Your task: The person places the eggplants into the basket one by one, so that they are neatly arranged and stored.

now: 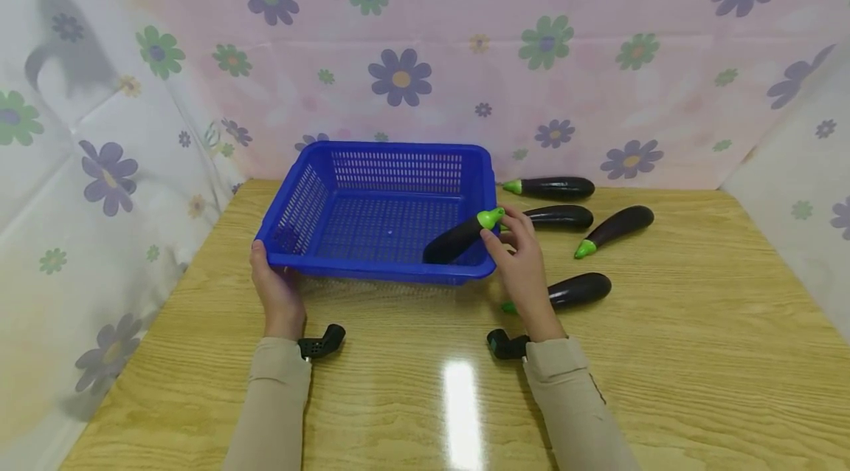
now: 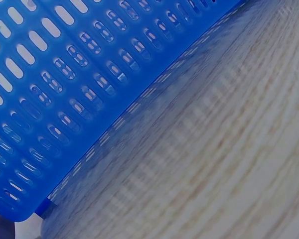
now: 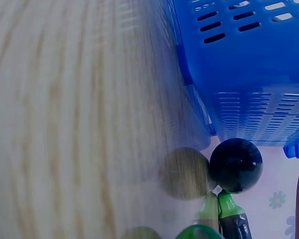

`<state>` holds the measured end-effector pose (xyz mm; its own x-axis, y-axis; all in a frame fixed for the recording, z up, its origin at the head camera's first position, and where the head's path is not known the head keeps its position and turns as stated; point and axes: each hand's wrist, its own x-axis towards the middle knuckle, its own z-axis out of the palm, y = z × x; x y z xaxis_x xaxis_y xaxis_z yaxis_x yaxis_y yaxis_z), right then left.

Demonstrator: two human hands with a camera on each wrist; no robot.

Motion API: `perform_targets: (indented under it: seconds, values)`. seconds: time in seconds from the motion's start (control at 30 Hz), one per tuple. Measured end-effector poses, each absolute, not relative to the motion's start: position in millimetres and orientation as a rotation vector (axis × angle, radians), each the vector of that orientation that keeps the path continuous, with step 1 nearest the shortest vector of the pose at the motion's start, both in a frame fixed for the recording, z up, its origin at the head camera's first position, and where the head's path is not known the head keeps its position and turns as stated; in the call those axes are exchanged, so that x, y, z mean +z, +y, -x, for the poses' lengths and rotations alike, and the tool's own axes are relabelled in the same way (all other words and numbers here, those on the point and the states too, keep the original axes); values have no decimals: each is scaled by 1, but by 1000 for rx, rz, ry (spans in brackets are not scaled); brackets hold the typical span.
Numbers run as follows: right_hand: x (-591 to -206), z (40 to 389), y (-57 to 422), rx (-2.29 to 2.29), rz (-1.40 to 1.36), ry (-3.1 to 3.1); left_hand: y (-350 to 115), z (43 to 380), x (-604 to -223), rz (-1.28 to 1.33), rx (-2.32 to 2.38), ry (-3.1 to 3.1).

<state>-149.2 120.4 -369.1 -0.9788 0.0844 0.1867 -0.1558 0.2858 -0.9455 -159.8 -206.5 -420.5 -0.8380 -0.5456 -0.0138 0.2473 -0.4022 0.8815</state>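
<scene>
A blue plastic basket (image 1: 392,269) with slotted walls stands before me, its front side also seen close in the left wrist view. My left hand (image 1: 279,297) grips its front left corner, the thumb over the rim. At the front right corner, my right hand (image 1: 524,272) pinches the green stem end of an eggplant (image 1: 454,241). That eggplant slants down into the basket, its dark round end near the front wall. Just behind my right wrist lies another eggplant (image 1: 581,291), its middle partly covered by the hand.
To the right of the basket are more eggplants: one at the back (image 1: 558,187), one below it (image 1: 561,217) partly behind my fingers, and one slanted (image 1: 617,229). All lie on a wooden table (image 1: 697,353). A flowered cloth (image 1: 445,35) hangs behind.
</scene>
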Motion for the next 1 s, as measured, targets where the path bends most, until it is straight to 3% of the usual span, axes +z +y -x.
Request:
perform_targets:
  seconds: [1.0]
  values:
    - [-401, 168, 130, 1796, -104, -2309, -209, 160, -426, -381, -2255, -1334]
